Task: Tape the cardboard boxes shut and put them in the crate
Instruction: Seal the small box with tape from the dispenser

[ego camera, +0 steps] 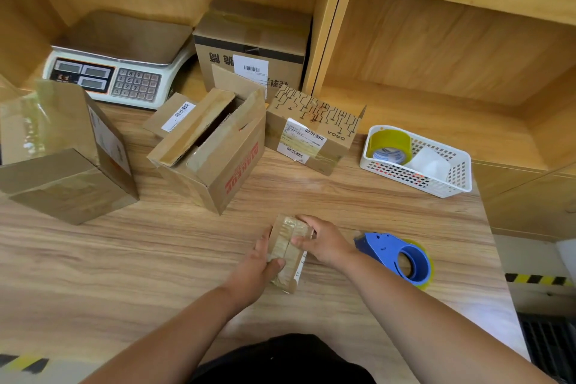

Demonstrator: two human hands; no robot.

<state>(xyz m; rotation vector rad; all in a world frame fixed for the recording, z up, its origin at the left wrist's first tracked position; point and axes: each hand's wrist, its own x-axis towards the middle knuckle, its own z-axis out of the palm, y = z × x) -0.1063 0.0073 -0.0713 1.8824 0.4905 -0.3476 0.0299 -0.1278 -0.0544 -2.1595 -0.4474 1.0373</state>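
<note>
A small cardboard box (286, 249) with glossy tape over its top lies on the wooden table near the front middle. My left hand (260, 262) grips its left side, thumb on top. My right hand (324, 241) holds its far right end, fingers curled over the top. A blue tape dispenser (400, 256) with a yellowish roll lies on the table just right of my right hand. Behind stand an open box with red lettering (218, 153), a patterned box with labels (311, 131), a large taped box (62, 153) at the left and another box (252, 44) at the back. No crate is in view.
An electronic scale (118, 62) sits at the back left. A white plastic basket (414, 162) with spare tape rolls stands at the right. Wooden shelf compartments (436, 40) rise behind the table. The table's right edge drops to a floor with black-yellow hazard tape (533, 278).
</note>
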